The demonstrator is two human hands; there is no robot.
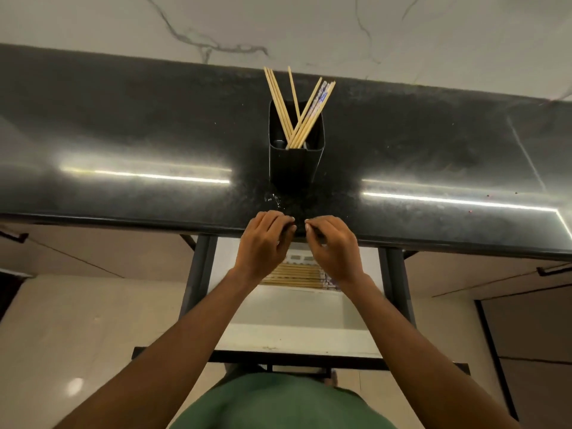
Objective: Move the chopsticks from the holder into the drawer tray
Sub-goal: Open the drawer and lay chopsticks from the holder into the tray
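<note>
Both hands, left hand (266, 239) and right hand (332, 246), hover loosely curled and seemingly empty at the worktop's (123, 134) front edge; chopsticks (298, 113) remain in the holder (295, 164), others lie in the drawer tray (291, 308). A careless reach could topple the tall holder.

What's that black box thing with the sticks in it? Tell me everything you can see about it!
It is the holder, a tall black box with rounded corners and an open top, smooth and a little shiny, maybe metal or plastic. It stands upright on the dark speckled counter, near the middle and back from the front edge. Pale wooden chopsticks lean inside it in a V, some left, some right, and a few have blue patterned tops. Neither hand touches it.
</note>
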